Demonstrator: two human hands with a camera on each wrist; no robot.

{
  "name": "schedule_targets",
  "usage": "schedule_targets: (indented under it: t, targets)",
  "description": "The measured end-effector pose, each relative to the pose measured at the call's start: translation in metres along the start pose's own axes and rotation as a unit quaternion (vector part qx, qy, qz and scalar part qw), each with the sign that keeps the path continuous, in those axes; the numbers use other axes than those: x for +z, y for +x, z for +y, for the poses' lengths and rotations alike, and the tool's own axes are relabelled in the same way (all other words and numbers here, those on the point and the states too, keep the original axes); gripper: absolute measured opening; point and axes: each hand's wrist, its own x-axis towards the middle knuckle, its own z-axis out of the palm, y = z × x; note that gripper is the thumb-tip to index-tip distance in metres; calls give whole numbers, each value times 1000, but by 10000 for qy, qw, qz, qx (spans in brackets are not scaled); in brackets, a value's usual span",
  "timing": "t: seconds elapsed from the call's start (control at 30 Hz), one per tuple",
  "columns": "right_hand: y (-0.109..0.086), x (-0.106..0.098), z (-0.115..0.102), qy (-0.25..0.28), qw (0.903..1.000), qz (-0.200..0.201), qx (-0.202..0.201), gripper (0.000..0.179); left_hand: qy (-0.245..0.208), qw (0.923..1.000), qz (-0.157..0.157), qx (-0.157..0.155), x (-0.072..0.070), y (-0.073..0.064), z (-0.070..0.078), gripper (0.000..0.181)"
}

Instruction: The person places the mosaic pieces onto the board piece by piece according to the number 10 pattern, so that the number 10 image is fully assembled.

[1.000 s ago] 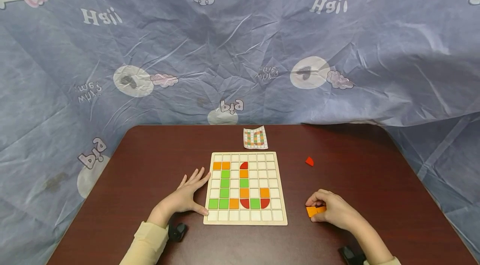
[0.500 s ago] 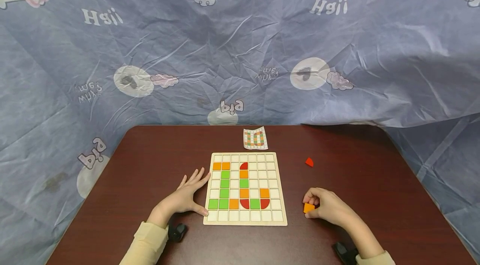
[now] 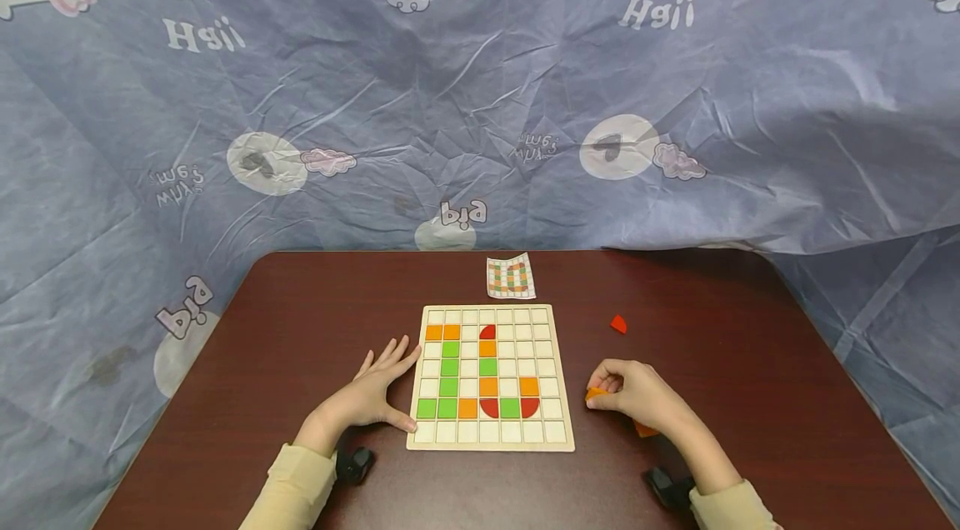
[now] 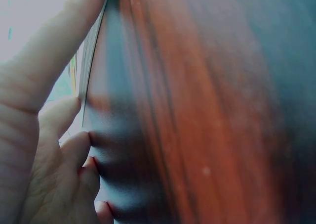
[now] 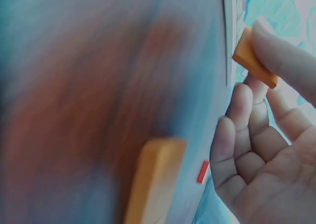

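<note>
My left hand (image 3: pixel 369 393) lies with spread fingers against the left edge of the wooden grid board (image 3: pixel 491 440), thumb at its lower left corner. My right hand (image 3: pixel 637 393) pinches a square orange tile (image 5: pixel 252 61) between thumb and fingers, just right of the board. A second orange tile (image 3: pixel 647 430) lies on the table under that wrist, partly hidden in the head view. Set into the board's cells are green tiles (image 3: pixel 449 367), orange tiles (image 3: pixel 488 387) and red quarter-round tiles (image 3: pixel 530 407). In the left wrist view the fingertips (image 4: pixel 74 105) meet the board's edge.
A loose red quarter-round tile (image 3: pixel 618 324) lies on the dark table (image 3: pixel 337 297) to the right of the board. Behind the board stands a small paper card (image 3: pixel 511 277) printed with a coloured grid. A blue patterned cloth (image 3: pixel 375 105) hangs beyond the far table edge.
My right hand has moved left and slightly away from me toward the board, carrying one orange tile and leaving another on the table. The left hand stays in place.
</note>
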Motion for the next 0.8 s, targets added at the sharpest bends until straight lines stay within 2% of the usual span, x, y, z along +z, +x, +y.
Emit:
schedule_targets:
  t: [0.17,0.53,0.8]
  targets:
    - [14,4,-13,348,9987,280,248,18,4,10000,2,-27,0,0,0,122]
    - [43,21,-33,1080,9910,705,346,20,28,10000,10,3,1,1,0,122]
    - [55,37,-44,997,9923,692,239,14,-26,10000,28,20,0,0,0,122]
